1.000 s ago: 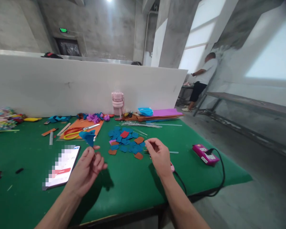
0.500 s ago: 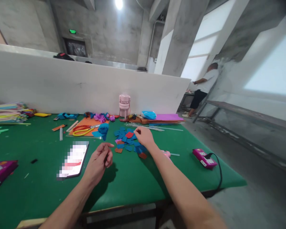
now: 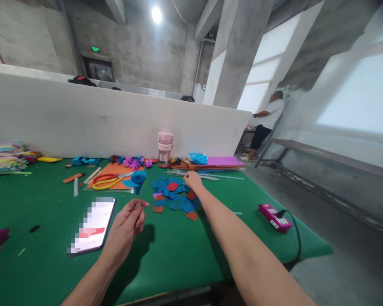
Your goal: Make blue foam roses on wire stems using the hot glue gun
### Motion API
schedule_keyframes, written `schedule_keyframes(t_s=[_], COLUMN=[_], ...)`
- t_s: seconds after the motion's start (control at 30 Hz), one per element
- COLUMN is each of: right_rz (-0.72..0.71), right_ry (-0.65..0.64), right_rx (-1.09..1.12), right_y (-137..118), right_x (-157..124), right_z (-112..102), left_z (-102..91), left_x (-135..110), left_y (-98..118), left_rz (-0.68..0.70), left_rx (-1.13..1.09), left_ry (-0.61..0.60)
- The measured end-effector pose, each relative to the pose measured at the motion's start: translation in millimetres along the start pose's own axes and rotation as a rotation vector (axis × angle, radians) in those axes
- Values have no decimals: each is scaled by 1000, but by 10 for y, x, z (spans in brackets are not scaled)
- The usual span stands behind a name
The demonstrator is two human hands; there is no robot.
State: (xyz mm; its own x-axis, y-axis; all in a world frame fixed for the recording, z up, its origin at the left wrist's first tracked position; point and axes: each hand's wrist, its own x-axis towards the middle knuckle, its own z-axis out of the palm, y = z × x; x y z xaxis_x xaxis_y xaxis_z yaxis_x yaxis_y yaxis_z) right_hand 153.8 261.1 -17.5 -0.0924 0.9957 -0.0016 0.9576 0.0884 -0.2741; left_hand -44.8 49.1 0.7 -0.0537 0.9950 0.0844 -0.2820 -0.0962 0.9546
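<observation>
My left hand (image 3: 130,219) hovers over the table between the phone and the paper pieces, thumb and fingers pinched together; what they grip is not clear. Just above it appears a blue crepe-paper flower (image 3: 138,179), and I cannot tell whether the hand holds its stem. My right hand (image 3: 193,180) reaches forward to the far right side of a pile of blue paper petals (image 3: 172,196), its fingers closed and their tips hidden. One red petal (image 3: 172,186) lies on the pile, and brown petals (image 3: 192,216) lie around its edges.
Red-and-yellow-handled pliers (image 3: 110,181) rest on an orange sheet (image 3: 94,183). A phone (image 3: 95,225) lies left of my left hand. Clear thin sticks (image 3: 210,176), a pink bottle (image 3: 165,148) and a white partition (image 3: 134,119) are behind. A magenta power box (image 3: 274,217) sits right. A person (image 3: 268,119) stands far right.
My right hand has shifted slightly away from the red petal, toward the pile's far right side. The left hand stays pinched at nearly the same place. The whole view has shifted a little.
</observation>
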Motion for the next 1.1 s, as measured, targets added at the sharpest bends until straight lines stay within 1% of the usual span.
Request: schedule_keyframes(t_s=[0.17,0.27,0.53,0.63,0.73,0.83,0.87,0.93,1.03,1.1], right_rz=[-39,-62,-138,-144,-145,-154,-158,-165,-171,-174], right_ry=[-153,-209,-218,-216,-216,-220,-222,-229,-235,-233], right_rx=[18,38,109,119,139,184,203,244,309,350], right_y=[-48,-69,62,98,145,212,236,283,342,375], right_x=[67,53,-120,-199,-258,-296,-305,-318,-330,-335], right_z=[171,224,77,39,6,-27,-34,-38,-23,-14], left_z=[-6,8,44,133,291,411,423,400,298,230], left_x=[11,13,-10,-39,-64,-64,-59,-41,-10,5], left_y=[-6,-19,-10,10,9,-60,-99,-186,-270,-269], left_rz=[-14,-29,-48,-67,-82,-59,-39,-22,-60,-64], left_rx=[-11,-4,-12,-22,-44,-84,-92,-75,-40,-27], left_ry=[-10,-12,-20,8,28,19,40,98,72,65])
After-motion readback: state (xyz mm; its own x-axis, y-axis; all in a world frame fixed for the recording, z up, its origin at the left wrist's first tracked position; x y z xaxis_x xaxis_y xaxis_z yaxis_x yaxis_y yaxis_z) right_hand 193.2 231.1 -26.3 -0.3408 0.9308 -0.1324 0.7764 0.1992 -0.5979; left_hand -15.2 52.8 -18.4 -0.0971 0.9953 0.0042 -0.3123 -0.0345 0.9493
